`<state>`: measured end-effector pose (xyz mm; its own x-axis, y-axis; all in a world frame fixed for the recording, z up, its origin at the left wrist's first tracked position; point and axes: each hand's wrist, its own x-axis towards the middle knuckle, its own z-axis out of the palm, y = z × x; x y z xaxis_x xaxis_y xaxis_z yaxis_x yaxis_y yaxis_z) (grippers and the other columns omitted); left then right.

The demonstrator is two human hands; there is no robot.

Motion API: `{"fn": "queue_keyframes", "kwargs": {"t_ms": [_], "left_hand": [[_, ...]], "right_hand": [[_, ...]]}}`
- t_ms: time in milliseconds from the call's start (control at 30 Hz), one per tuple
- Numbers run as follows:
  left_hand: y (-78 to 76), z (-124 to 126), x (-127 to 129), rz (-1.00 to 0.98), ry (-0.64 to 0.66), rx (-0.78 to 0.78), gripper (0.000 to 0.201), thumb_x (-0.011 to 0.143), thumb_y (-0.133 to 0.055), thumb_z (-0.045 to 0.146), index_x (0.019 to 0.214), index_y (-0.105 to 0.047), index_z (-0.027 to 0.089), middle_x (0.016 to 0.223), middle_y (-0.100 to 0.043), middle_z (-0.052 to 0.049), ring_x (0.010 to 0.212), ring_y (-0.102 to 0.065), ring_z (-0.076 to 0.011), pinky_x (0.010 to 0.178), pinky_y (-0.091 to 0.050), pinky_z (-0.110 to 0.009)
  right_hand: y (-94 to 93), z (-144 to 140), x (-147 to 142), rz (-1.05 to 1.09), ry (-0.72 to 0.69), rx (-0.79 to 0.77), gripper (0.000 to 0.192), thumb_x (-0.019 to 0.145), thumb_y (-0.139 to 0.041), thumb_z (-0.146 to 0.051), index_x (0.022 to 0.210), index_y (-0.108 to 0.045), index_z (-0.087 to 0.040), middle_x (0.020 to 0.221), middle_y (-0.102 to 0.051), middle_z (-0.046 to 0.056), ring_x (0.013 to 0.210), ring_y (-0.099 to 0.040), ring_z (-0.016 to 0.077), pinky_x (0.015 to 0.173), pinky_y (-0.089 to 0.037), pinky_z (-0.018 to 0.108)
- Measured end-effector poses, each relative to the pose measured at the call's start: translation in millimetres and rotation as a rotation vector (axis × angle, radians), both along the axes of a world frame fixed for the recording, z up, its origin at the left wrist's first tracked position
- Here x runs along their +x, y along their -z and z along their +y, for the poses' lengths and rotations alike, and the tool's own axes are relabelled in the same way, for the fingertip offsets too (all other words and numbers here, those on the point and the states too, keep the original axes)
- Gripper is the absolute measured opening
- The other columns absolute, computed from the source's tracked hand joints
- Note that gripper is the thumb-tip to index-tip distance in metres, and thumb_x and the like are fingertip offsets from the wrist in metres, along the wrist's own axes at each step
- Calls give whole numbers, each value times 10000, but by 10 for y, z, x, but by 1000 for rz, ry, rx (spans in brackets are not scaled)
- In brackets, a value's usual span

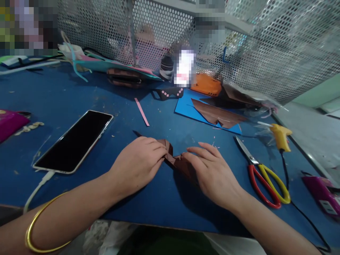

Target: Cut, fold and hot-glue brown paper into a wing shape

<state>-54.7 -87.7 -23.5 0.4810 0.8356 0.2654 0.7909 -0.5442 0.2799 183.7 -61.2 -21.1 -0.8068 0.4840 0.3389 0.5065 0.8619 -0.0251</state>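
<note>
A folded piece of brown paper [175,160] lies on the blue table [159,198] near the front edge. My left hand [138,163] rests on its left part, fingertips pinching a fold. My right hand [212,173] lies flat over its right part, fingers spread and pressing it down. Most of the paper is hidden under both hands. A gold bangle [39,230] circles my left forearm.
A phone [73,141] on a white cable lies to the left. Scissors [262,177] with red and yellow handles and a yellow glue gun [281,136] lie to the right. Blue and brown sheets [212,113], a pink strip [141,112] and clutter sit behind, before a perforated metal screen [265,46].
</note>
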Motion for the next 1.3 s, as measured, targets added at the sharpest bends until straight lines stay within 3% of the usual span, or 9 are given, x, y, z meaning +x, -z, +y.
{"fn": "queue_keyframes", "kwargs": {"t_ms": [267, 400, 467, 533, 633, 767, 867, 1033, 1300], "left_hand": [[-24, 3, -4, -1, -33, 39, 236, 903, -466, 123, 890, -694, 186, 898, -723, -50, 880, -659, -221, 788, -481, -370], [-20, -1, -6, 2, -95, 68, 245, 910, -468, 133, 923, -706, 190, 924, -739, -43, 883, -670, -228, 778, -492, -369], [-8, -1, -8, -12, -101, 96, 236, 906, -483, 135, 942, -710, 188, 950, -747, -37, 887, -675, -231, 784, -500, -370], [3, 0, -9, -14, -93, 115, 229, 895, -498, 130, 953, -715, 177, 964, -751, -40, 881, -677, -235, 788, -508, -374], [5, 2, -8, 6, -67, 121, 231, 885, -507, 119, 972, -718, 156, 983, -752, -56, 879, -675, -248, 764, -516, -383], [-6, 4, 1, 22, -9, 103, 225, 913, -504, 137, 996, -713, 150, 1015, -744, -65, 908, -665, -252, 744, -521, -380], [-5, 5, 5, 16, 23, 99, 207, 926, -512, 147, 1007, -704, 149, 1022, -741, -60, 925, -658, -242, 767, -525, -371], [23, 12, -6, 10, 43, 106, 190, 932, -524, 147, 1016, -694, 158, 1031, -741, -46, 938, -656, -230, 782, -524, -359], [32, 11, 2, 8, 126, 196, 224, 981, -467, 159, 952, -689, 149, 958, -746, -60, 841, -661, -203, 735, -495, -338]], "right_hand": [[-52, -64, -88, -194, -65, 175, 386, 919, -433, -93, 1270, -589, -58, 998, -746, 131, 1205, -576, 290, 1141, -344, 510], [-119, -146, -46, -172, -84, 311, 381, 917, -439, -87, 1258, -593, -18, 1117, -727, 133, 1248, -549, 268, 1179, -266, 452], [-180, -224, 53, -44, 28, 392, 403, 919, -475, -81, 1310, -572, -81, 1152, -724, 88, 1217, -569, 228, 1161, -295, 409], [-227, -303, 175, 187, 271, 453, 440, 896, -552, -68, 1328, -564, -155, 1101, -734, 52, 1083, -630, 192, 1072, -396, 348], [-209, -378, 318, 368, 503, 300, 382, 902, -621, -110, 1274, -593, -187, 955, -728, 35, 880, -670, 164, 851, -511, 275], [-59, -395, 355, 395, 402, 45, 152, 936, -603, -161, 1072, -662, -193, 816, -663, 13, 725, -654, 119, 666, -518, 219], [32, -400, 312, 404, 324, -47, 136, 940, -573, -140, 1028, -665, -187, 766, -603, 8, 677, -628, 112, 577, -494, 207], [90, -422, 244, 403, 278, -106, 121, 938, -553, -138, 939, -667, -178, 691, -523, -8, 577, -537, 104, 492, -441, 213], [58, -435, 243, 386, 308, -144, 149, 950, -542, -163, 867, -665, -178, 677, -506, -6, 560, -507, 104, 479, -410, 220]]}}
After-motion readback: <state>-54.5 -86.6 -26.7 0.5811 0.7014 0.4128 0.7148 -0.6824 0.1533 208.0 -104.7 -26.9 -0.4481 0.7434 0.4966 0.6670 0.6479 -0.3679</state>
